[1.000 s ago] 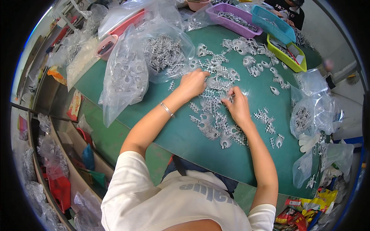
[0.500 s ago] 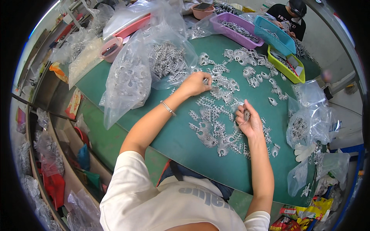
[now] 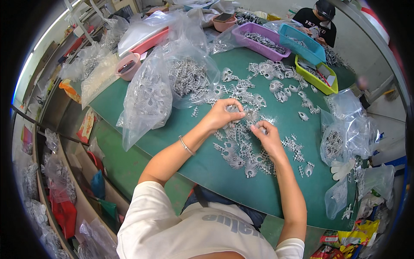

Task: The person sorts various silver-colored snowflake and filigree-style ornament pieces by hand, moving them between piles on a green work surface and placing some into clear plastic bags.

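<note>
Head view: the left hand pinches a small white part, fingers curled shut on it, over the scattered parts on the green table. The right hand rests half-curled on the pile; whether it grips one I cannot tell. Best to keep pinches light and lift single pieces clear of neighbours.

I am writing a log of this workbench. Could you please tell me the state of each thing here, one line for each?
Left hand: pinching a small white plastic part.
Right hand: fingers curled, resting on the loose parts.
Loose parts: scattered flat on the green table.
Big clear bag: lying on its side, full of parts.
Purple tray: partly filled.
Blue tray: tilted, resting on its neighbours.
Pink cup: upright.
</note>
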